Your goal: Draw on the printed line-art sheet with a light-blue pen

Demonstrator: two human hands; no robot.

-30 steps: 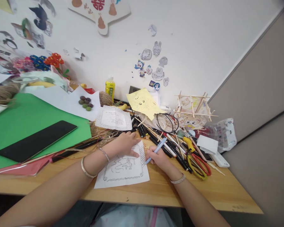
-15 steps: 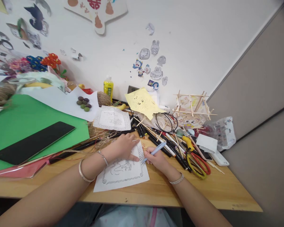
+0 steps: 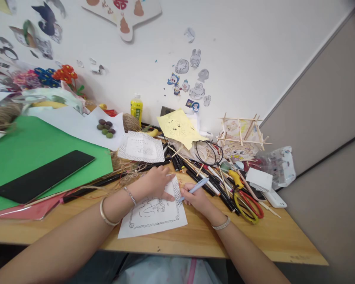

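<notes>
A white sheet of paper (image 3: 154, 228) with a line drawing and a patterned border lies near the table's front edge. My left hand (image 3: 156, 183) rests on its upper part, fingers spread flat, hiding some of the drawing. In my right hand (image 3: 195, 197) is a light blue pen (image 3: 198, 184), pinched between the fingers and slanting up to the right. The pen's lower end is at the cross-hatched right border of the sheet. Just behind lies another bordered drawing (image 3: 142, 146).
Markers (image 3: 217, 189) and thin sticks lie heaped behind my right hand, with scissors (image 3: 250, 207) to the right. A black tablet-like slab (image 3: 44, 177) lies on green paper (image 3: 14, 146) at left. A yellow bottle (image 3: 136, 108) and a stick frame (image 3: 241, 136) stand by the wall.
The view has shifted very slightly. Both hands keep nearly the same place, and the pen stays at the right border of the sheet.
</notes>
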